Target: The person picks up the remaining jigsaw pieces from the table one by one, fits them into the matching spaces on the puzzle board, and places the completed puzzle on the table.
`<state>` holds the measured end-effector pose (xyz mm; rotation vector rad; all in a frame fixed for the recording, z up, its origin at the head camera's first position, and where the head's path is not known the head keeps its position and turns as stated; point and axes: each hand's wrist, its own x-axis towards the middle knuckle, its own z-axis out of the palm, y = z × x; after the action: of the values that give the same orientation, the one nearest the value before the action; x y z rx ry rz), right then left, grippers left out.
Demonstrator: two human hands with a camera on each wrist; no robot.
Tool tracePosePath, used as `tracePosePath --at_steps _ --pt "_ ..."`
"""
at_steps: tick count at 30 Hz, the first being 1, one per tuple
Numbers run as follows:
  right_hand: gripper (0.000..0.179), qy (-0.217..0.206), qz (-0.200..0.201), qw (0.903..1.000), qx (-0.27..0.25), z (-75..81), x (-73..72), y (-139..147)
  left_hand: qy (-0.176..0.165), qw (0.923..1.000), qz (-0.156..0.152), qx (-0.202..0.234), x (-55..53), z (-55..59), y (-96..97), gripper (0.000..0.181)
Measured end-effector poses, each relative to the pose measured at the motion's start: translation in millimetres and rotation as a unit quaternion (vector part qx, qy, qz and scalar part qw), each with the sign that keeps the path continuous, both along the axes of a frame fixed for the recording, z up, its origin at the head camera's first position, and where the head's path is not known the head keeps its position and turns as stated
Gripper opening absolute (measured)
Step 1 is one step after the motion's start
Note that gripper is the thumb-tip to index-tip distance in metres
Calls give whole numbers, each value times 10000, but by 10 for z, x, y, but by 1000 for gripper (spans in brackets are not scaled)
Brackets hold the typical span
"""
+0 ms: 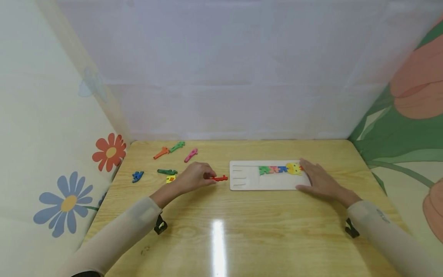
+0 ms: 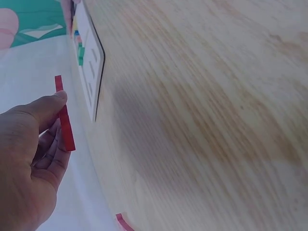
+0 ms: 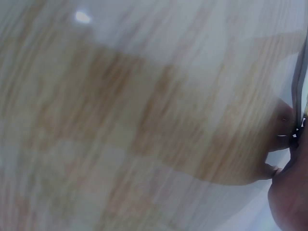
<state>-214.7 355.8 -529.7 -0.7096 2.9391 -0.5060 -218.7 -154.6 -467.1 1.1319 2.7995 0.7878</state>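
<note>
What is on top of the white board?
A row of pieces: green piece, pink piece, blue piece, yellow piece. The right hand covers part of the white board's right end; anything beneath it cannot be seen.

**Clearances and Obstructions**

Front: desk (image 1: 277, 231), open lane between left sleeve (image 1: 119, 232) and right sleeve (image 1: 385, 227).
Rear: open strip between white board (image 1: 277, 184) and wall (image 1: 228, 107).
Board's right end: right hand (image 1: 322, 181) obstructs.
Board's left end: red piece (image 1: 220, 178) in left hand (image 1: 194, 177) obstructs.
Further left: dark green piece (image 1: 167, 171), yellow piece (image 1: 170, 179).
</note>
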Motion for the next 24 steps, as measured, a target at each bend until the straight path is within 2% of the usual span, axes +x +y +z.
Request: tracePosePath --at_steps 11,24 --pt "107 -16 -33 10000 46 -30 -14 25 49 10000 -58 -2 -108 -22 151 14" --pt "106 10 -34 10000 53 -42 -24 31 31 9999 -90 -126 -176 7 416 14"
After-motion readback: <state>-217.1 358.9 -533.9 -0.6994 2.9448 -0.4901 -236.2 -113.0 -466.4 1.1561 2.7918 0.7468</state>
